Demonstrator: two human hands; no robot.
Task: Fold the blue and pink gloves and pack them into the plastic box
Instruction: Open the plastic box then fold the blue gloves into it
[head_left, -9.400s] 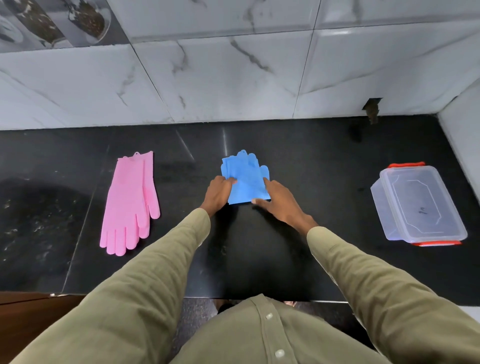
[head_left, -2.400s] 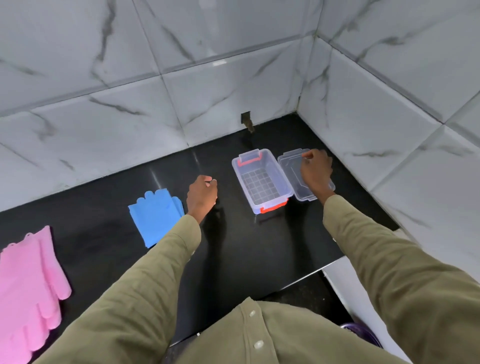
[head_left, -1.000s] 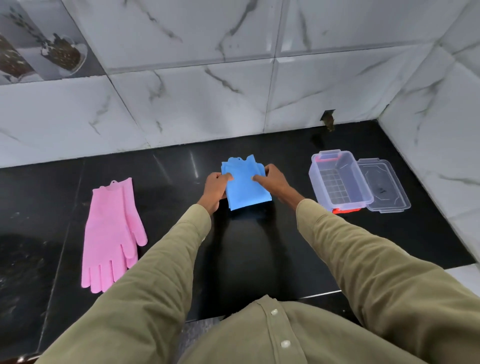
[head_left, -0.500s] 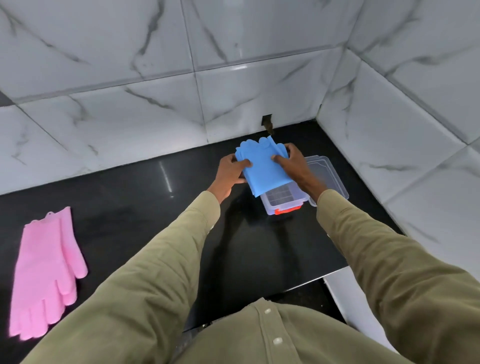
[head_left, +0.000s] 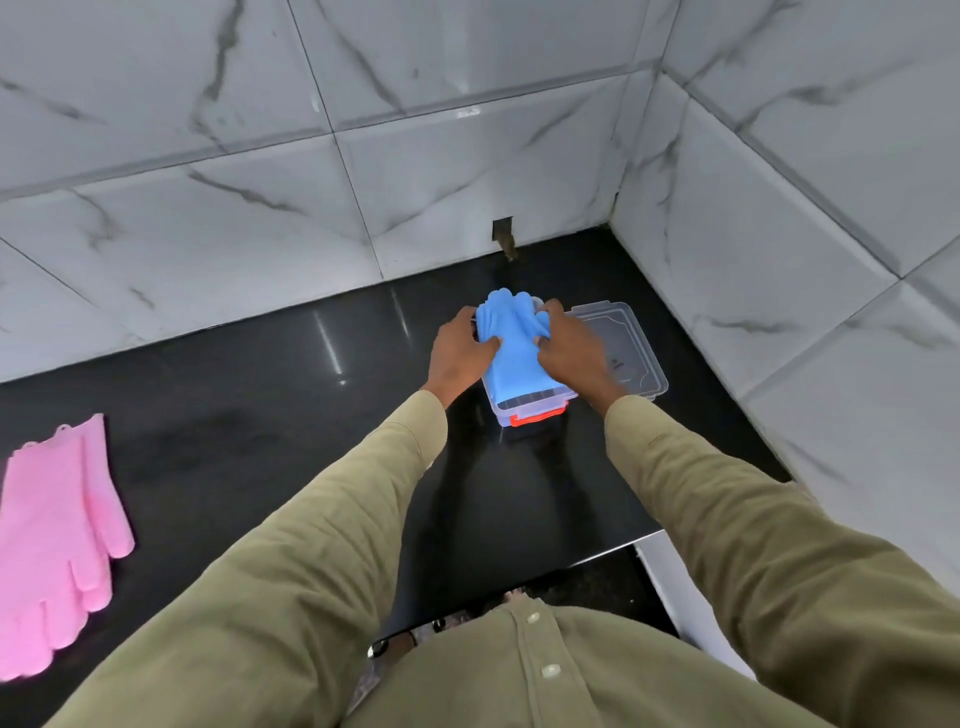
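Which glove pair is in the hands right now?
The blue gloves, pressed into the plastic box by both hands; the pink gloves lie flat and untouched far left on the counter.

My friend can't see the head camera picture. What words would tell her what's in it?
Two hands, left hand and right hand, press folded blue gloves into an open plastic box on a black counter. The box's lid lies beside it, and pink gloves lie flat far to the left.

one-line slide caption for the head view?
Both hands, left hand and right hand, press folded blue gloves into the plastic box.
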